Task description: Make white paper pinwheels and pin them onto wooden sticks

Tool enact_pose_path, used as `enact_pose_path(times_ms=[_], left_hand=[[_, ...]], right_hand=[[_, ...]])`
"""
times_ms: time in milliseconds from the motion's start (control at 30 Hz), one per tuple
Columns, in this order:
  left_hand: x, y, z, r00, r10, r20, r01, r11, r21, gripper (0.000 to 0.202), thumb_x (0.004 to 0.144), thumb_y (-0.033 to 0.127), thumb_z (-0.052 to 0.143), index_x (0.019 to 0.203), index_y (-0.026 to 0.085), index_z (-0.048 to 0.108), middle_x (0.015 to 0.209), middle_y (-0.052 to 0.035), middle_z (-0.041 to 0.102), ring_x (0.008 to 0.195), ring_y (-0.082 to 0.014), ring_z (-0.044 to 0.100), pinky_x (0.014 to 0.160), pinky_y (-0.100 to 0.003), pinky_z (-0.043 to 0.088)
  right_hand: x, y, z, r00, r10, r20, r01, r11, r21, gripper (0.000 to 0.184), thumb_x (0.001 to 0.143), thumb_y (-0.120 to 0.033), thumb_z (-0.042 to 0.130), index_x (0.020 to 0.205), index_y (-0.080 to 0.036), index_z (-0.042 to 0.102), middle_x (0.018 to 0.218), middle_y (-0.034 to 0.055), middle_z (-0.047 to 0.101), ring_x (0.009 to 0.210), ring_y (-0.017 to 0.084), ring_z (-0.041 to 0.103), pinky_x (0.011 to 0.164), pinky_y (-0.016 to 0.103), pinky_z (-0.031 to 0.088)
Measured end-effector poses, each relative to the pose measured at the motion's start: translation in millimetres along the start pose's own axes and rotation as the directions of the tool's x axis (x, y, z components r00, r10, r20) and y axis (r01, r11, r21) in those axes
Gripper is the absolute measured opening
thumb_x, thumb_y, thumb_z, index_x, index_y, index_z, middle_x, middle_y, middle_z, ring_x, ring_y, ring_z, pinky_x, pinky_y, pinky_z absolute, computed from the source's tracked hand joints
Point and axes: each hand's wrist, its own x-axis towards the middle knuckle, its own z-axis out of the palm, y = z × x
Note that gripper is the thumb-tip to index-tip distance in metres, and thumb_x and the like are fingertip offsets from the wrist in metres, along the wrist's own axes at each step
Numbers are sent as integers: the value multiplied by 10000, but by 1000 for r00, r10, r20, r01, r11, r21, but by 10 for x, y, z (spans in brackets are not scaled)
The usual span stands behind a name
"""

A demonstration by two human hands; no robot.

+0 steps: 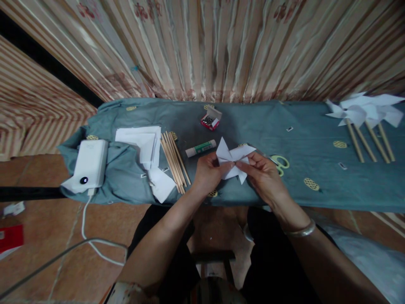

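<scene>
A white paper pinwheel [236, 154] with pointed blades is held over the near part of the cloth-covered table, without a stick. My left hand [209, 172] grips its left side, thumb pressed close to the centre. From the right, my right hand [264, 175] pinches it, its thumb also at the middle. Whether a pin sits under the thumbs I cannot tell. Just beyond my left hand lies a glue stick [201, 148]. Green-handled scissors [280, 163] rest beside my right hand, partly hidden by it. An open small box of metal pins [211, 118] stands farther back.
Several wooden sticks [174, 162] and white paper sheets [155, 145] lie to the left. A white power bank [90, 164] with a cable sits at the left end. Several pinwheels on sticks [368, 114] lie at the right. A pleated curtain [221, 50] hangs behind the table.
</scene>
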Motion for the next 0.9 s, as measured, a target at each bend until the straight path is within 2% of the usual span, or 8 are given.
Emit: enact_pose_path(times_ms=[200, 400, 667, 900], left_hand=[[44, 135, -95, 993, 54, -105, -51, 998, 33, 225, 599, 246, 795, 774, 140, 704, 749, -17, 726, 668, -144, 639, 648, -260, 493], [106, 326, -300, 955, 177, -238, -180, 984, 10, 196, 617, 223, 789, 790, 164, 717, 779, -5, 738, 697, -121, 652, 679, -250, 504], [224, 533, -569, 863, 350, -364, -382, 924, -16, 138, 610, 214, 807, 682, 185, 693, 695, 25, 722, 615, -106, 629, 634, -242, 503], [269, 563, -638, 846, 350, -401, -393, 919, -26, 142, 617, 223, 804, 714, 187, 707, 742, 10, 742, 672, -112, 658, 690, -251, 522]], right_hand=[[79, -21, -94, 982, -127, -142, 114, 989, -94, 285, 615, -379, 851, 836, -267, 708, 770, -27, 727, 715, 143, 661, 791, 306, 547], [182, 12, -177, 954, -238, -183, 204, 961, -186, 251, 685, -377, 805, 869, -246, 695, 791, 1, 730, 755, 157, 677, 841, 350, 543], [379, 100, -190, 919, -349, -185, 291, 915, -281, 249, 702, -373, 769, 877, -228, 665, 740, -2, 715, 740, 165, 678, 805, 368, 533], [510, 154, -68, 927, -348, -141, 270, 879, -393, 207, 743, -363, 706, 895, -230, 658, 778, 13, 732, 763, 185, 689, 777, 365, 529]])
